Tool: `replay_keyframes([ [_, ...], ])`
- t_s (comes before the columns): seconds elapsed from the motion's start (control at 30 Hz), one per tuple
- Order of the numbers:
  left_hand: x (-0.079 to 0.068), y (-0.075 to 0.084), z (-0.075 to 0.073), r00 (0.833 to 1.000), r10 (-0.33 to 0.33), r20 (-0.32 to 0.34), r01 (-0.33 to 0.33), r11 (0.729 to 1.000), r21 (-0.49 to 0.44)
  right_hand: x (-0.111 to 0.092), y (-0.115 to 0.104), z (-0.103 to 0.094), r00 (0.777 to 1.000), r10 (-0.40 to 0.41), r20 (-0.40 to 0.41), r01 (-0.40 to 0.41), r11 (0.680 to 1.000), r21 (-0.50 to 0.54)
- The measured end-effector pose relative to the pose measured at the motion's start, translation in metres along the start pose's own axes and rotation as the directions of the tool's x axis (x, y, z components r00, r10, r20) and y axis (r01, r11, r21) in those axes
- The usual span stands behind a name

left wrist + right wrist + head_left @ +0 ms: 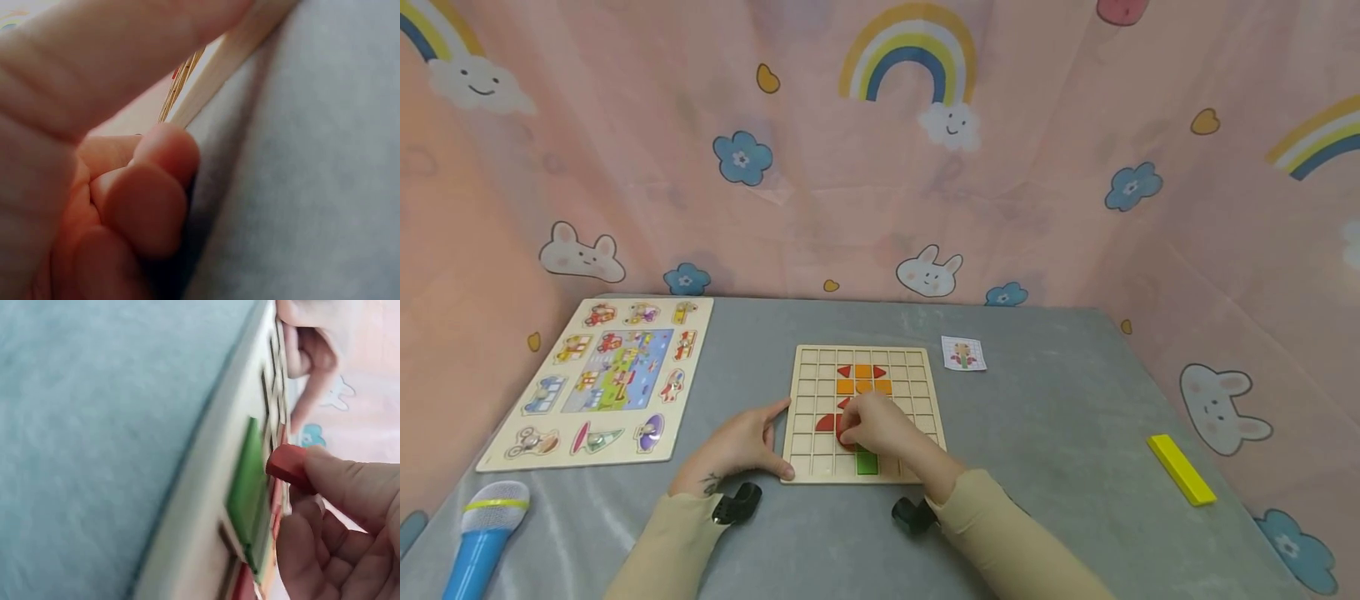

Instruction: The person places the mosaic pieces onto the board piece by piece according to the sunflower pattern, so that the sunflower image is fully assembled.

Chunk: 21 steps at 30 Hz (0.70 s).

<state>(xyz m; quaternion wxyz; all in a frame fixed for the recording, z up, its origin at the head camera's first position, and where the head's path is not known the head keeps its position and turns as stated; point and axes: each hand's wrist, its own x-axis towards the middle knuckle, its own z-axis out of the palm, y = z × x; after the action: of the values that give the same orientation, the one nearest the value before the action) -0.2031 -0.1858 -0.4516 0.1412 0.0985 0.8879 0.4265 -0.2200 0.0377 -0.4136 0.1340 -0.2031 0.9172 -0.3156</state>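
Observation:
A wooden grid board lies on the table, holding orange squares, several red pieces and a green square. Over its middle, my right hand pinches a red block between thumb and fingers; the right wrist view shows it just above the board, near the green square. The block's full shape is partly covered by the fingers. My left hand rests at the board's left edge, thumb by the near corner and index finger farther up the side. Its other fingers are bent beside the edge.
To the left lies a wooden picture puzzle board, with a blue toy microphone nearer me. Beyond the grid board's far right corner is a small picture card. A yellow bar lies far right. A pink patterned curtain hangs behind.

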Motion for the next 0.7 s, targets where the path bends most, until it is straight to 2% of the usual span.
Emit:
replay_keyframes([
  [0.3, -0.0004, 0.0018, 0.0004, 1.000, -0.010, 0.001, 0.010, 1.000, -0.010, 0.0015, -0.0010, 0.0072, 0.999, 0.030, -0.045, -0.036, 0.991, -0.127],
  [0.7, -0.0005, 0.0028, 0.0006, 1.000, -0.020, -0.001, 0.020, 1.000, -0.008, -0.0005, -0.0018, 0.0091, 0.996, 0.070, -0.054, -0.076, 0.988, -0.132],
])
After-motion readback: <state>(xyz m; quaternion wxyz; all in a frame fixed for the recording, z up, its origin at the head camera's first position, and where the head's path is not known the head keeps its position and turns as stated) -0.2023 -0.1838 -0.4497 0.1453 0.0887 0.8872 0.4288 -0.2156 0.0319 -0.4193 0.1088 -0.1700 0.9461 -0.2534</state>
